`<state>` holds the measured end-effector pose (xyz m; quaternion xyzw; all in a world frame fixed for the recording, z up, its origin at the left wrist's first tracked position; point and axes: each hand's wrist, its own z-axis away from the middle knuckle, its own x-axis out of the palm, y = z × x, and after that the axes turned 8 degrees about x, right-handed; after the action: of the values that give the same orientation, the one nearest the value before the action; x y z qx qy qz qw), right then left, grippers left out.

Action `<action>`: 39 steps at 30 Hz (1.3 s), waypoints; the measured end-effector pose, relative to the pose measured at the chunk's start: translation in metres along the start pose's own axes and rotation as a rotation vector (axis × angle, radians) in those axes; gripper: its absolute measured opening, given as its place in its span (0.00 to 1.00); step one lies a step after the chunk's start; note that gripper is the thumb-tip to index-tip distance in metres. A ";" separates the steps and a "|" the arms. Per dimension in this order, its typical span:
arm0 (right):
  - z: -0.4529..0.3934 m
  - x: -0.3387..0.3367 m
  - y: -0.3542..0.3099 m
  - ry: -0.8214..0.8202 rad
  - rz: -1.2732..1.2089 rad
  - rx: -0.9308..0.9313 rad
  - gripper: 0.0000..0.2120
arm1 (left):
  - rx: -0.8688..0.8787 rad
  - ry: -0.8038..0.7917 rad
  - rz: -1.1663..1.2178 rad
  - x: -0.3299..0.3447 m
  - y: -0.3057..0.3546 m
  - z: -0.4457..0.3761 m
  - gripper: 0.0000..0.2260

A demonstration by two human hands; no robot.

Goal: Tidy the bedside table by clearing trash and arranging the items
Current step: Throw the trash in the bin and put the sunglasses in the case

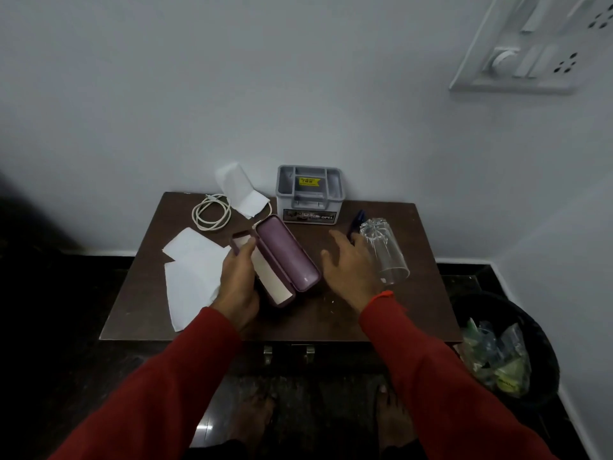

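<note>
A purple case [284, 257] lies open in the middle of the brown bedside table [331, 313], with a pale card in its near half. My left hand [238, 287] grips the case's left side. My right hand [351, 270] hovers with fingers spread between the case and a clear glass [386, 252] lying on its side. A blue pen [355, 221] pokes out behind the glass. White paper sheets [190, 277] lie at the left, another crumpled sheet [239, 190] leans on the wall, and a coiled white cable [211, 212] sits at the back left.
A grey plastic organiser box [309, 194] stands against the wall at the back centre. A black bin [510, 343] holding plastic wrappers sits on the floor to the right of the table. A switch panel [530, 48] hangs on the wall.
</note>
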<state>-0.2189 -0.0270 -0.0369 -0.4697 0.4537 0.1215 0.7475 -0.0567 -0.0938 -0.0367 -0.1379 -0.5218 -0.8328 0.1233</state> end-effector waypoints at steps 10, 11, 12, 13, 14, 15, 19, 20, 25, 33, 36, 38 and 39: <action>-0.008 0.010 -0.005 -0.022 0.067 0.078 0.23 | -0.072 0.000 0.137 -0.001 0.009 0.002 0.21; -0.008 0.010 -0.005 -0.005 0.065 0.069 0.22 | -0.079 0.003 0.168 0.000 0.010 0.003 0.21; -0.007 0.010 -0.005 0.015 0.058 0.062 0.22 | -0.082 0.003 0.195 0.001 0.012 0.003 0.20; -0.006 0.010 -0.005 0.041 0.045 0.054 0.22 | -0.081 0.003 0.210 0.001 0.013 0.004 0.20; -0.004 0.009 -0.004 0.074 0.028 0.044 0.21 | -0.083 0.006 0.218 0.002 0.014 0.006 0.19; -0.001 0.008 -0.004 0.109 0.006 0.035 0.21 | -0.086 0.007 0.220 0.002 0.015 0.009 0.19; 0.020 -0.004 -0.006 0.293 -0.162 -0.023 0.15 | -0.107 -0.013 0.225 -0.002 0.024 0.024 0.24; 0.026 -0.008 -0.007 0.346 -0.227 -0.048 0.12 | -0.113 -0.014 0.238 -0.004 0.027 0.028 0.25; 0.059 -0.034 -0.012 0.438 -0.648 -0.127 0.08 | -0.084 -0.022 0.322 -0.014 0.031 0.057 0.27; 0.098 -0.027 -0.011 0.133 -0.725 -0.201 0.12 | -0.107 -0.072 0.432 0.002 0.016 0.068 0.30; 0.092 -0.026 -0.002 0.162 -0.654 -0.201 0.12 | -0.128 -0.129 0.375 0.014 0.009 0.062 0.32; 0.086 -0.025 0.000 0.152 -0.616 -0.181 0.13 | -0.151 -0.166 0.384 0.018 0.002 0.059 0.32; 0.083 -0.024 0.001 0.144 -0.595 -0.173 0.13 | -0.164 -0.185 0.396 0.019 -0.003 0.058 0.32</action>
<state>-0.1856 0.0465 -0.0064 -0.6511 0.3361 -0.0978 0.6735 -0.0696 -0.0420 -0.0079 -0.3228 -0.4243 -0.8157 0.2246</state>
